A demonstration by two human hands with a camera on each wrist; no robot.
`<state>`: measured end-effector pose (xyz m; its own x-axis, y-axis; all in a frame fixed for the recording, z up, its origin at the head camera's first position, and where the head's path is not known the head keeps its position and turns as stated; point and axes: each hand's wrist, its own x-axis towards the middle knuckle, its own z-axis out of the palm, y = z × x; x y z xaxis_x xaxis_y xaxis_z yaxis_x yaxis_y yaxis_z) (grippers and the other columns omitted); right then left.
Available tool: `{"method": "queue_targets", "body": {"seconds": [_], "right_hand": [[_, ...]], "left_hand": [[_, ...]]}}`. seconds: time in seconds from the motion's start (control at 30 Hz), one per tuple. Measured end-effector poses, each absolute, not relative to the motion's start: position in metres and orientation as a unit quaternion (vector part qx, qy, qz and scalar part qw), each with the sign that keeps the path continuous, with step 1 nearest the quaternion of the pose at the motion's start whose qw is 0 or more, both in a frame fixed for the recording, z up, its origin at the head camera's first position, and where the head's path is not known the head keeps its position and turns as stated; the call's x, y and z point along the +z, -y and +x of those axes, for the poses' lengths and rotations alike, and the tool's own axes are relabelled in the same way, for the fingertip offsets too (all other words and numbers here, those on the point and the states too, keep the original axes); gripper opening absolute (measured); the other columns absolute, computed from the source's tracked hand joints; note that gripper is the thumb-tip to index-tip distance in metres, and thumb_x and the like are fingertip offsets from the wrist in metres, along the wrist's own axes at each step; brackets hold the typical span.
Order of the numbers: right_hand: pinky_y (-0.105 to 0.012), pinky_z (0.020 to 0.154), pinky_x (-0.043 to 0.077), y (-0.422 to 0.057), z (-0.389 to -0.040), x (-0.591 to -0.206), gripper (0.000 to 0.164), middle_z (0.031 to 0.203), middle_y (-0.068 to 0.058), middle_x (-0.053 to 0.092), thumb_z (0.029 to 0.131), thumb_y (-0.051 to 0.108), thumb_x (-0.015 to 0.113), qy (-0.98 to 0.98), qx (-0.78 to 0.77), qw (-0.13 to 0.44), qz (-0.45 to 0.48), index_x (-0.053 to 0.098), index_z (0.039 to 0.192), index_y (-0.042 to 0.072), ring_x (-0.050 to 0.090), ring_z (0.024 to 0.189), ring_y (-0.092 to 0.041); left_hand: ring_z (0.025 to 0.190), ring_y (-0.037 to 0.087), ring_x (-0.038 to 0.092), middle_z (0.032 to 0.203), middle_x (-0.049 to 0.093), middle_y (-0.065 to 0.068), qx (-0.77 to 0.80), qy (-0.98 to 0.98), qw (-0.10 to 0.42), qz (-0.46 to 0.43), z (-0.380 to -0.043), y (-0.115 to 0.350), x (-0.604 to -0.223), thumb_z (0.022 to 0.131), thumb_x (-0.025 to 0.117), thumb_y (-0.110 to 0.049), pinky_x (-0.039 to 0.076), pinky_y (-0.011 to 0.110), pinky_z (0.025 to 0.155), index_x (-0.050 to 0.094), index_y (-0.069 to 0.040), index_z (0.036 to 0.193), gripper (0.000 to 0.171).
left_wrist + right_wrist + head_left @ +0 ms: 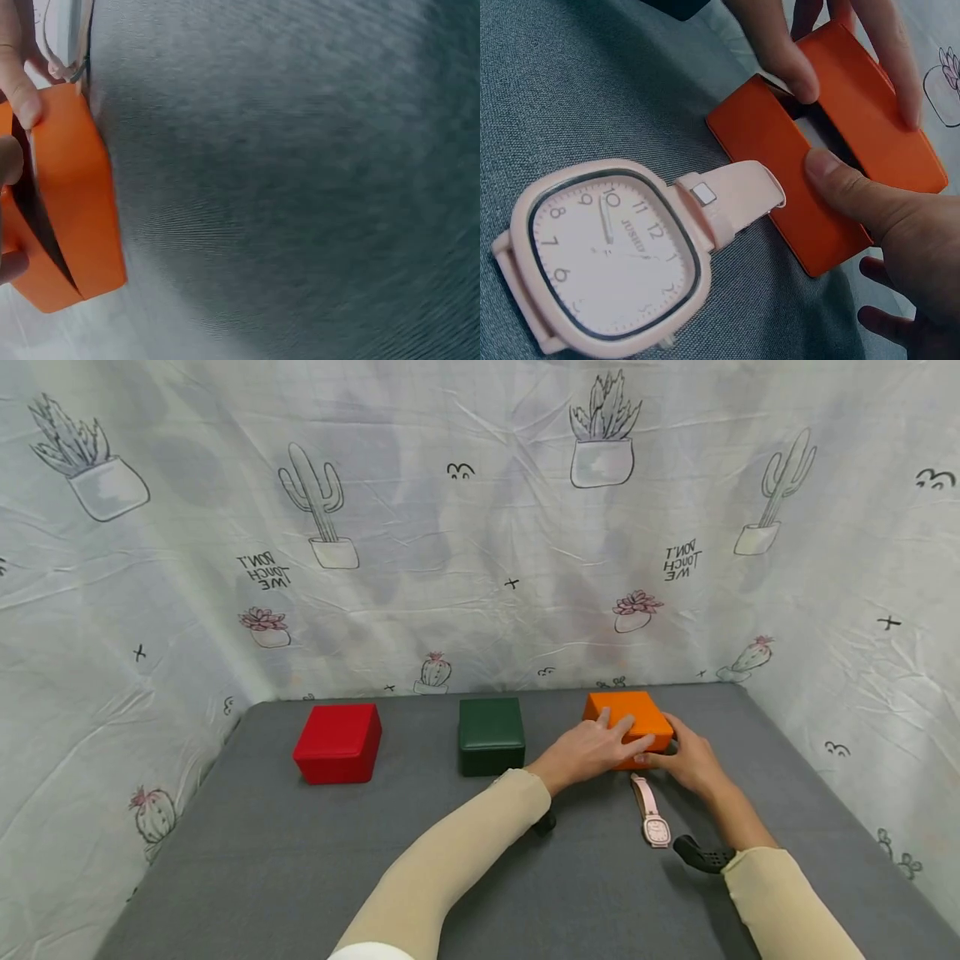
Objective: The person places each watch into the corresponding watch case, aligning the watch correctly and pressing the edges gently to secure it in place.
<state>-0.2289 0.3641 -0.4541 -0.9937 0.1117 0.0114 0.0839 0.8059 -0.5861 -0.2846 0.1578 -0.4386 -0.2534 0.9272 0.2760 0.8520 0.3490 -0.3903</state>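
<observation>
The orange box (630,706) stands at the back right of the grey table, its lid partly raised. In the right wrist view, a dark gap separates the lid (877,105) from the base (780,187). My left hand (588,750) grips the lid, fingers over its top and thumb in the gap. My right hand (693,764) holds the base from the right, thumb on its front wall near the opening. A pink wristwatch (656,829) lies face up just in front of the box, its strap reaching toward the base. The box's inside is mostly hidden.
A dark green box (491,722) stands left of the orange one, and a red box (339,731) farther left. Both are closed. A black strap (701,855) shows by my right wrist. Behind the grey table (300,860) hangs a cloth printed with cacti.
</observation>
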Motion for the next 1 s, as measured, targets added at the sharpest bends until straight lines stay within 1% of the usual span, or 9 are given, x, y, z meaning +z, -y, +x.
{"method": "queue_targets", "body": {"seconds": [0.07, 0.3, 0.43, 0.53, 0.6, 0.67, 0.77, 0.9, 1.0], "right_hand": [[-0.067, 0.104, 0.031, -0.365, -0.229, -0.454, 0.101, 0.145, -0.032, 0.038, 0.079, 0.051, 0.075, 0.948, 0.314, 0.022, -0.050, 0.025, 0.150, -0.001, 0.038, 0.130, -0.051], [-0.067, 0.105, 0.029, -0.367, -0.230, -0.451, 0.102, 0.145, -0.031, 0.040, 0.076, 0.054, 0.075, 0.947, 0.317, 0.012, -0.044, 0.028, 0.148, -0.002, 0.037, 0.131, -0.050], [-0.066, 0.106, 0.030, -0.366, -0.231, -0.448, 0.103, 0.146, -0.031, 0.039, 0.076, 0.054, 0.075, 0.949, 0.313, 0.004, -0.043, 0.027, 0.148, -0.002, 0.037, 0.131, -0.050], [-0.065, 0.105, 0.031, -0.366, -0.232, -0.447, 0.103, 0.145, -0.031, 0.040, 0.077, 0.054, 0.075, 0.951, 0.308, 0.004, -0.041, 0.028, 0.148, -0.002, 0.039, 0.130, -0.050], [-0.065, 0.104, 0.033, -0.366, -0.232, -0.447, 0.102, 0.143, -0.031, 0.042, 0.077, 0.054, 0.075, 0.953, 0.302, 0.005, -0.039, 0.029, 0.148, -0.002, 0.040, 0.129, -0.050], [-0.065, 0.104, 0.033, -0.366, -0.232, -0.447, 0.100, 0.140, -0.032, 0.046, 0.077, 0.053, 0.076, 0.954, 0.297, 0.006, -0.039, 0.031, 0.146, -0.003, 0.041, 0.129, -0.050], [-0.065, 0.103, 0.034, -0.366, -0.232, -0.448, 0.096, 0.137, -0.032, 0.050, 0.078, 0.051, 0.076, 0.954, 0.296, 0.006, -0.038, 0.032, 0.145, -0.001, 0.042, 0.128, -0.050], [-0.066, 0.103, 0.034, -0.366, -0.233, -0.447, 0.093, 0.136, -0.031, 0.051, 0.079, 0.047, 0.076, 0.953, 0.302, 0.002, -0.038, 0.031, 0.146, 0.001, 0.043, 0.128, -0.050], [-0.066, 0.102, 0.034, -0.367, -0.233, -0.446, 0.094, 0.137, -0.031, 0.050, 0.079, 0.047, 0.076, 0.953, 0.301, -0.001, -0.039, 0.030, 0.147, 0.001, 0.042, 0.128, -0.051]], "left_hand": [[0.092, 0.025, 0.062, 0.136, 0.048, 0.007, 0.092, 0.789, 0.230, -0.563, -0.285, -0.159, -0.435, 0.102, 0.048, -0.020, 0.055, 0.023, 0.062, 0.036, -0.031, 0.147, 0.048], [0.084, 0.021, 0.060, 0.142, 0.046, 0.006, 0.108, 0.807, 0.194, -0.547, -0.288, -0.164, -0.424, 0.101, 0.051, -0.024, 0.054, 0.020, 0.062, 0.029, -0.030, 0.151, 0.055], [0.070, 0.015, 0.059, 0.146, 0.043, 0.008, 0.094, 0.814, 0.173, -0.546, -0.291, -0.165, -0.419, 0.100, 0.052, -0.026, 0.053, 0.020, 0.062, 0.026, -0.028, 0.153, 0.059], [0.058, 0.012, 0.052, 0.145, 0.042, 0.009, 0.079, 0.816, 0.166, -0.548, -0.293, -0.164, -0.416, 0.101, 0.050, -0.023, 0.050, 0.019, 0.059, 0.025, -0.026, 0.154, 0.058], [0.057, 0.011, 0.052, 0.146, 0.042, 0.010, 0.070, 0.817, 0.165, -0.548, -0.294, -0.164, -0.415, 0.102, 0.049, -0.021, 0.050, 0.020, 0.059, 0.026, -0.025, 0.154, 0.057], [0.063, 0.012, 0.056, 0.148, 0.040, 0.010, 0.059, 0.822, 0.159, -0.543, -0.296, -0.164, -0.414, 0.101, 0.051, -0.021, 0.052, 0.021, 0.061, 0.024, -0.026, 0.154, 0.059], [0.094, 0.018, 0.064, 0.152, 0.035, 0.011, 0.030, 0.838, 0.142, -0.526, -0.298, -0.165, -0.413, 0.098, 0.057, -0.022, 0.056, 0.025, 0.075, 0.022, -0.028, 0.155, 0.067], [0.130, 0.028, 0.048, 0.154, 0.032, 0.010, -0.010, 0.854, 0.122, -0.505, -0.300, -0.168, -0.411, 0.095, 0.061, -0.022, 0.053, 0.032, 0.093, 0.019, -0.030, 0.155, 0.073], [0.131, 0.027, 0.046, 0.153, 0.032, 0.009, -0.024, 0.859, 0.118, -0.498, -0.301, -0.170, -0.410, 0.095, 0.060, -0.020, 0.052, 0.033, 0.096, 0.018, -0.031, 0.155, 0.073]]}}
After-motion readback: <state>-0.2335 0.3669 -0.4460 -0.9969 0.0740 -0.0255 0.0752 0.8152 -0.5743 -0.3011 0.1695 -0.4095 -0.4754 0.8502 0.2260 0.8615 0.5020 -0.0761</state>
